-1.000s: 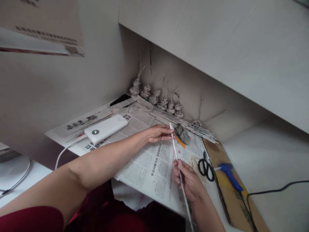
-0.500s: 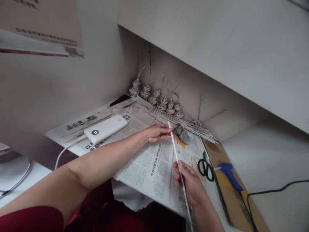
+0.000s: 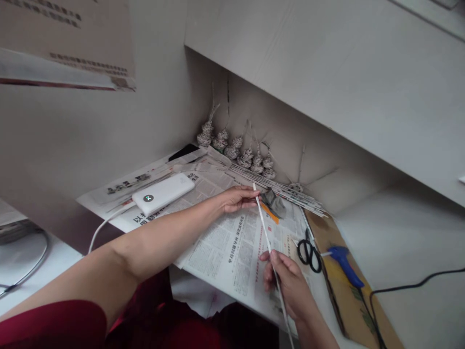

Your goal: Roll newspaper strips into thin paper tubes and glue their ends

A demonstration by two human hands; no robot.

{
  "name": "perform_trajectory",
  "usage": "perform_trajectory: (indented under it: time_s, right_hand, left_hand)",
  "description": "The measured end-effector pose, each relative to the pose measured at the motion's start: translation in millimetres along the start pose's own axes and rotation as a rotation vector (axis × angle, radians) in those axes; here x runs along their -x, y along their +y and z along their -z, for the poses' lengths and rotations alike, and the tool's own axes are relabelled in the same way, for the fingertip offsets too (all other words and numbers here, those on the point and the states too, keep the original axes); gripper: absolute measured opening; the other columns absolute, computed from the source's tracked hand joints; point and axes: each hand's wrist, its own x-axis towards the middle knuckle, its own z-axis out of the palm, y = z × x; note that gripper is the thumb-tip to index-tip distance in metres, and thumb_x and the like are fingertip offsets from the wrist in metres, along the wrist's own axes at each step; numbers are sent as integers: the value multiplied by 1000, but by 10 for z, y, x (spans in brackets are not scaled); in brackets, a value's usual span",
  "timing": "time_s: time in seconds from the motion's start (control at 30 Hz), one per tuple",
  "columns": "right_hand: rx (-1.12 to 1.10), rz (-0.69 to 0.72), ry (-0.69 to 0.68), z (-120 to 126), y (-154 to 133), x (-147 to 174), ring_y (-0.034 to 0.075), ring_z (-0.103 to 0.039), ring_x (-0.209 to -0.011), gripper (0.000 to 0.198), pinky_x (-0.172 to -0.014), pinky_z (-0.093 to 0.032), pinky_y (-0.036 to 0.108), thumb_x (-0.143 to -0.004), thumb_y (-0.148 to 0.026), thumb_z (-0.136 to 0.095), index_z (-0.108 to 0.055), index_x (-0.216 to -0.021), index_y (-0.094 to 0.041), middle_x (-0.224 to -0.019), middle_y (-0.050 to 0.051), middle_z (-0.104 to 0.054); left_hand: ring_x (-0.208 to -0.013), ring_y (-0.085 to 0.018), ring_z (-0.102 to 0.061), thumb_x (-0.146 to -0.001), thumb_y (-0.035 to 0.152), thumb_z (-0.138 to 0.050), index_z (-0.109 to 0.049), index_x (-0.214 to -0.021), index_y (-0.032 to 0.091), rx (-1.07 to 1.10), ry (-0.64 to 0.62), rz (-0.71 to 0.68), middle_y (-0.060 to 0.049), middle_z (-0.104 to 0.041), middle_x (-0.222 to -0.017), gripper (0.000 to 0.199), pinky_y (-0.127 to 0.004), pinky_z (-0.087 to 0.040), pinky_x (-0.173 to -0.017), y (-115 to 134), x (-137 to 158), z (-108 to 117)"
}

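Observation:
A thin white rolled paper stick (image 3: 264,225) slants between my two hands above the newspaper sheet (image 3: 214,247). Near its upper tip, my left hand (image 3: 240,198) pinches it between thumb and fingers. Lower down, my right hand (image 3: 285,276) has thumb and fingers closed around the same stick, whose bottom end runs off past the wrist. Just beyond the left fingertips lie a crumpled grey cloth-like piece (image 3: 274,203) and an orange strip (image 3: 270,213). Black-handled scissors (image 3: 309,254) rest to the right of my right hand.
Several woven paper gourd shapes (image 3: 232,148) line the back wall, behind a bundle of paper sticks (image 3: 283,186). A white power bank (image 3: 163,194) with a cable lies left. At right, a blue glue gun (image 3: 345,265) sits on cardboard (image 3: 348,310). A slanted white panel (image 3: 327,87) hangs overhead.
My right hand has slid slightly down along the paper stick. My left hand keeps its pinch near the tip. The view has shifted a little.

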Motion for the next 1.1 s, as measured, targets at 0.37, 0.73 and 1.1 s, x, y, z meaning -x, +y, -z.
perform_trajectory:
  time_s: [0.37, 0.73, 1.1]
  right_hand:
    - [162, 48, 46, 22, 54, 75, 12, -53, -50, 37, -49, -36, 22, -82, -51, -54, -61, -90, -15, -57, -1, -55]
    - [-381, -174, -171, 43, 201, 191, 6, -38, -34, 32, -38, -23, 20, -82, -49, -55, -56, -81, -17, -46, -7, -39]
    - [-42, -52, -41, -14, 187, 363, 11, -55, -46, 35, -48, -35, 22, -86, -50, -48, -58, -91, -16, -56, -2, -55]
  left_hand:
    - [-55, -9, -63, -77, 10, -63, -59, -72, 10, 26, 122, -56, -2, -63, -64, 7, -14, -51, -49, 35, -32, 28]
    - [-55, -9, -63, -79, 10, -60, -60, -76, 11, 53, 3, -32, -1, -64, -65, 3, -15, -53, -51, 28, 1, 33]
    - [-52, -7, -62, -80, 10, -60, -58, -75, 10, 41, 65, -126, -1, -63, -65, 5, -13, -52, -50, 74, -48, 101]
